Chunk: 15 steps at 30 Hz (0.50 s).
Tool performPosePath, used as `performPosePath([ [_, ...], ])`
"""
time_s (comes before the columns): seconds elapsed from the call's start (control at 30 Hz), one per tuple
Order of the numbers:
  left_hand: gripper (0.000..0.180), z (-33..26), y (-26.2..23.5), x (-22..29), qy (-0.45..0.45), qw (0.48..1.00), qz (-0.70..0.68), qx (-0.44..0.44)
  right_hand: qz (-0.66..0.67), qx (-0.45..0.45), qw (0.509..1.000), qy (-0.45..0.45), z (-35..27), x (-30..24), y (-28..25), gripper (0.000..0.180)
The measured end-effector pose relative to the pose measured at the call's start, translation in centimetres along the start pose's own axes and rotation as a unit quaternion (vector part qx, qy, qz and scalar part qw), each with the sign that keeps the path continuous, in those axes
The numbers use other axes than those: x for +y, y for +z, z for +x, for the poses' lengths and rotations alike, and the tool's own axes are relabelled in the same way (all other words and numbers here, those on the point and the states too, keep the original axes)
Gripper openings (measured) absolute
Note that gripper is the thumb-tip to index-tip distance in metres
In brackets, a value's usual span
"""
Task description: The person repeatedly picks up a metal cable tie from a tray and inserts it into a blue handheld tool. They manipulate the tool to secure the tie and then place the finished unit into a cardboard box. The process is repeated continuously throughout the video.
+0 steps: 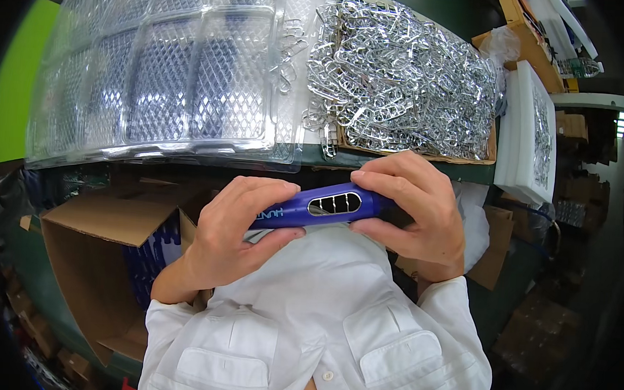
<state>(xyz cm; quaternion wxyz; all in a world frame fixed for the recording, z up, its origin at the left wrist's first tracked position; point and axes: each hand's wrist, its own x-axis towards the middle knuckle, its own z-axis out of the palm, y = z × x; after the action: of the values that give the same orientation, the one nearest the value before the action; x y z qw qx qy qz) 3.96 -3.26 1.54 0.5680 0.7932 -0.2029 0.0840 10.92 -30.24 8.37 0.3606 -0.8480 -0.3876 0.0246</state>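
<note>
A glossy blue-purple plastic housing, long and rounded, lies nearly level in front of my chest. Set into it is an oval silver trim frame with dark gaps between its crossbars. My left hand grips the housing's left end, thumb below and fingers above. At the other end my right hand is closed round it, with the fingertips beside the trim. My palms and fingers hide both ends of the housing.
Beyond my hands, clear plastic trays are stacked at the left of the table. A shallow cardboard box beside them is heaped with silver trim frames. An open carton at lower left holds blue-purple parts. White foam stands at right.
</note>
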Motion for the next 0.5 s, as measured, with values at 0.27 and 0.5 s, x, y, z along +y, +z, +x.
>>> performPosePath([
  [0.27,0.050,-0.1,-0.1,-1.2,0.152,0.981,0.120,-0.019,-0.012,-0.017,1.000,-0.012,1.1,-0.4,-0.6,0.055],
  [0.5,0.039,0.1,0.4,-2.1,0.226,0.955,0.192,-0.019,-0.034,-0.043,0.998,-0.021,1.1,-0.8,-1.2,0.055],
])
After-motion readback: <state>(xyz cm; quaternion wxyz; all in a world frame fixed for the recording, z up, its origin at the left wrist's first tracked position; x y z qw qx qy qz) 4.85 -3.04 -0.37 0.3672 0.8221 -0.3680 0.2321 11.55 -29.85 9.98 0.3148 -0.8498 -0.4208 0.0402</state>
